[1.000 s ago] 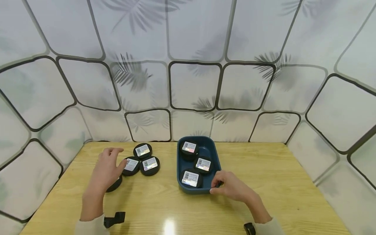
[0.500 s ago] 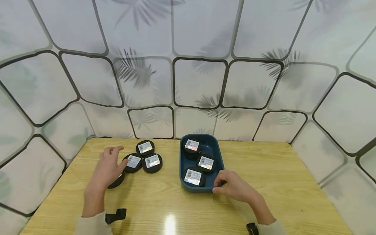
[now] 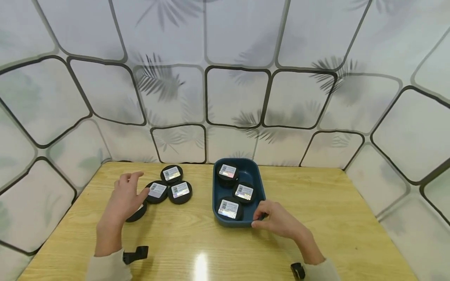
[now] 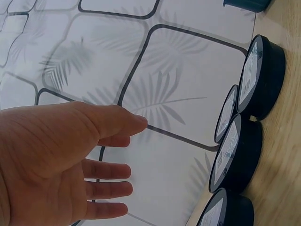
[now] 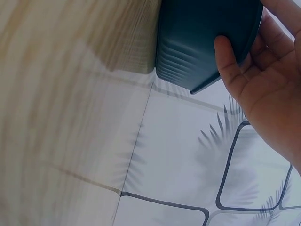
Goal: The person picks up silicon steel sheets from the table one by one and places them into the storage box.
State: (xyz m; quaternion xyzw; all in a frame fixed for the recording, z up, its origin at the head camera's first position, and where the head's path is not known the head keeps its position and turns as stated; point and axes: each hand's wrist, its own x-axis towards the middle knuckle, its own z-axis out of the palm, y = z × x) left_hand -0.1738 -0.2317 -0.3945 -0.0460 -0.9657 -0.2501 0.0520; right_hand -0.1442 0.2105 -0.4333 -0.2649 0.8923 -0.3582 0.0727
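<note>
The blue bin [image 3: 251,173] stands at the table's back edge, near its middle, with labelled black discs [image 3: 228,208] inside. The right hand [image 3: 279,221] pinches the bin's near right corner between thumb and curled fingers. Toward the table's back left corner lie four loose discs [image 3: 180,192]; above them hangs the left hand [image 3: 123,200], relaxed, fingers parted, holding nothing. A leaf-patterned backdrop [image 3: 232,97] rises behind the wooden table [image 3: 306,191].
</note>
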